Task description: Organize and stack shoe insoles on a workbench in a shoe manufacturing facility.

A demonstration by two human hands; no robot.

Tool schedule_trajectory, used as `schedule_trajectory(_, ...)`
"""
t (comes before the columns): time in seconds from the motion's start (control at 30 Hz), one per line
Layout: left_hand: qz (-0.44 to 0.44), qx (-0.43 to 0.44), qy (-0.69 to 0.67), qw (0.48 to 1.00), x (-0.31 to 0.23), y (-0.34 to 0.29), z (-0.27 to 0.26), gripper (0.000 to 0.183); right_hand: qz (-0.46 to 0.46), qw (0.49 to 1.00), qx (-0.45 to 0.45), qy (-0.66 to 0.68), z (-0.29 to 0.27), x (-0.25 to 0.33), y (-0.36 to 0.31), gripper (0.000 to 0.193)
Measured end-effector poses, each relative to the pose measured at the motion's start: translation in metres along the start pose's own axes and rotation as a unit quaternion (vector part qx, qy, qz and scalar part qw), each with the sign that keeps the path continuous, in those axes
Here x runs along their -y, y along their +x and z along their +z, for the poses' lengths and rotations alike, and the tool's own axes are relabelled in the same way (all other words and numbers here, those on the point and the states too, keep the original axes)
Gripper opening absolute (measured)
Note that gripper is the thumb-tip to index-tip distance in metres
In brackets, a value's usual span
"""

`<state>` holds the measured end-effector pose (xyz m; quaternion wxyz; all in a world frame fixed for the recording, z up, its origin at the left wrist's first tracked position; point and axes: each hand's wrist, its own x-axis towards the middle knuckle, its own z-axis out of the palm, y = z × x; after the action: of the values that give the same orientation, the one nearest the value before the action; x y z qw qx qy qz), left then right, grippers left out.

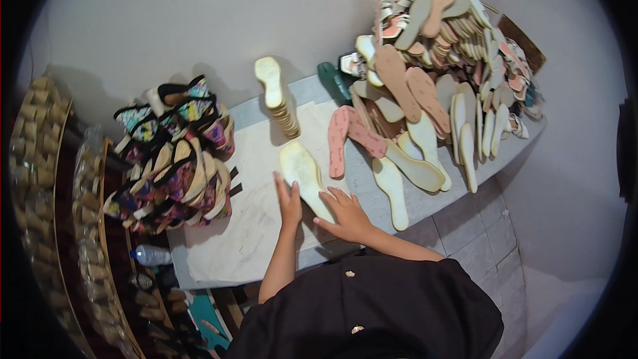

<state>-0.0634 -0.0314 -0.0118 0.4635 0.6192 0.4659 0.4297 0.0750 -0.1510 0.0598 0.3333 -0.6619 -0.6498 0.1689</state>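
A cream shoe insole (pixel 300 165) lies slantwise in front of me on the table; a second edge along its right side suggests another beneath it. My left hand (pixel 289 205) is beside the insole's left edge, fingers stretched out and apart. Across the narrow end, my right hand (pixel 346 216) grips the insole, fingers at its right side and thumb near the end. Just beyond stands a leaning stack of similar insoles (pixel 268 83). Pink printed insoles (pixel 338 143) lie to the right of the one I hold, and a loose cream insole (pixel 391 193) rests further right.
A large heap of insoles and shoe parts (pixel 438 73) covers the table's right side. A green shoe last (pixel 333 82) lies at its left edge. Colourful shoe uppers (pixel 179 179) are piled at left. Below them are a plastic bottle (pixel 151 254) and shelves with wrapped goods (pixel 93 226).
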Motion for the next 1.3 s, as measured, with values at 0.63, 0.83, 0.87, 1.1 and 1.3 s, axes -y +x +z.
schedule_trajectory(0.63,0.048,0.165,0.412,0.895,-0.079,-0.019,0.009,0.051,0.447,0.825,-0.184,-0.292,-0.179,-0.308,0.035,0.053)
schedule_trajectory(0.83,0.029,0.158,0.385,0.909,-0.092,-0.015,0.013,0.049,0.336,0.855,-0.385,-0.09,-0.182,-0.336,0.038,0.053)
schedule_trajectory(0.87,0.027,0.159,0.385,0.909,-0.093,-0.014,0.013,0.049,0.309,0.859,-0.401,-0.07,-0.187,-0.336,0.038,0.053)
schedule_trajectory(1.1,0.049,0.103,0.349,0.93,-0.105,-0.013,0.013,0.048,0.179,0.855,-0.486,0.02,-0.229,-0.255,0.044,0.049)
schedule_trajectory(1.3,0.057,0.17,-0.151,0.972,-0.134,-0.005,0.051,0.089,-0.012,0.953,-0.277,0.123,-0.174,-0.083,0.05,0.054)
